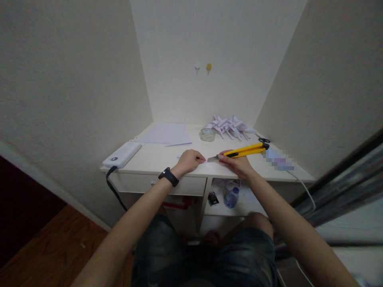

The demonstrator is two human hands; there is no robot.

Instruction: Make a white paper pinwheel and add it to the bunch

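Observation:
In my right hand point(236, 162) is a yellow utility knife point(248, 150) with its blade point(213, 158) out, pointing left. My left hand point(190, 161), with a dark watch point(169, 176) at the wrist, rests on the white desk. Its thumb and finger are pinched close to the blade tip. A small piece of white paper seems to lie at those fingertips, but what they grip is too small to make out. Both hands are near the desk's front edge.
Behind the hands lie white paper sheets point(164, 132), a tape roll point(207, 134) and several folded paper pinwheels point(230, 126). Black-handled scissors point(263, 140) lie at the right. A white power bank point(122, 154) with a black strap sits left. A plastic bottle point(231, 197) occupies the shelf below.

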